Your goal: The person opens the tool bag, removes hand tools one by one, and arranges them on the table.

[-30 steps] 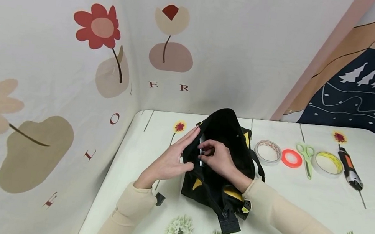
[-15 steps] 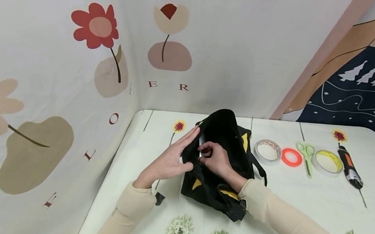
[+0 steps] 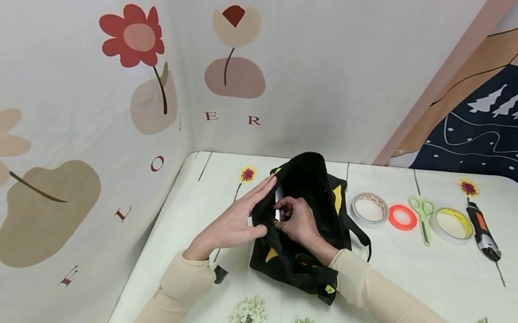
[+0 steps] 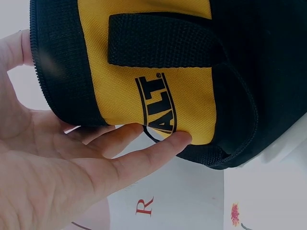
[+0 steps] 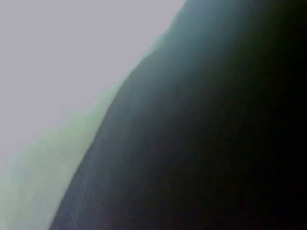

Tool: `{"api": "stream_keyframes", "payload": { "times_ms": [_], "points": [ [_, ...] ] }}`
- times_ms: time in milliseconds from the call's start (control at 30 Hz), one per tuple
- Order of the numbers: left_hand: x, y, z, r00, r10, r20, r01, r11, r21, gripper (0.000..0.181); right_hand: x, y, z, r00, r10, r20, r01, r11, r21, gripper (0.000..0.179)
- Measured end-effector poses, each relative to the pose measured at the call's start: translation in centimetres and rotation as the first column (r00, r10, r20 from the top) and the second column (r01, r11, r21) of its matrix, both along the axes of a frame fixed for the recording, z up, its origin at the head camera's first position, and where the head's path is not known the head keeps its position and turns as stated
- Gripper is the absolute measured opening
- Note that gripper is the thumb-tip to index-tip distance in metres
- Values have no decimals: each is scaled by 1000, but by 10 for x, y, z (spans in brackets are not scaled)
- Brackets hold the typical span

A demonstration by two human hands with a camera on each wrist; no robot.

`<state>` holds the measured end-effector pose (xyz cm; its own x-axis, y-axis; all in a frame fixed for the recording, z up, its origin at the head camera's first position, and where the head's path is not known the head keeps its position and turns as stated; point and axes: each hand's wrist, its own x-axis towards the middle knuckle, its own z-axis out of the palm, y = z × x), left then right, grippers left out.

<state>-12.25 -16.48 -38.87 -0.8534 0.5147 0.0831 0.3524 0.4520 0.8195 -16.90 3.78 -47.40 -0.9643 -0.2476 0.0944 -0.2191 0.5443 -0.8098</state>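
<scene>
A black and yellow tool bag (image 3: 305,175) stands with its mouth wide in the head view. My left hand (image 3: 235,220) holds its left side wall, thumb over the rim and long fingers along the outside. In the left wrist view those fingers (image 4: 144,158) lie against the yellow panel (image 4: 192,105) below a black webbing strap (image 4: 158,40). My right hand (image 3: 300,222) reaches inside, its curled fingers and thumb pinching a small shiny white-and-silver object (image 3: 278,213) by the left inner wall. Most of that object is hidden. The right wrist view shows mainly blurred dark fabric (image 5: 192,143).
Right of the bag lie a clear tape roll (image 3: 354,207), a red-orange tape roll (image 3: 404,208), green scissors (image 3: 425,220), a yellow-cored tape roll (image 3: 434,221) and a black-and-orange tool (image 3: 483,230). A loose bag strap (image 3: 361,234) hangs toward them. A flower-print cloth covers the table (image 3: 417,286).
My right hand has shifted slightly inside the bag, showing more of the shiny object. The bag's near flap has folded up and right, and the side strap has swung outward. The left hand stays put.
</scene>
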Motion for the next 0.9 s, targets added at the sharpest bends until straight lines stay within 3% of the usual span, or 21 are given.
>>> {"api": "stream_keyframes", "payload": {
  "times_ms": [533, 900],
  "points": [
    [0, 0, -1, 1000, -8, -7, 8, 1000, -1, 102, 0, 2, -5, 996, -42, 73, 45, 998, -41, 40],
    [-1, 1, -2, 1000, -17, 10, 17, 1000, 25, 102, -1, 1, -3, 992, -112, 58, 112, 994, -4, 64]
  ]
}}
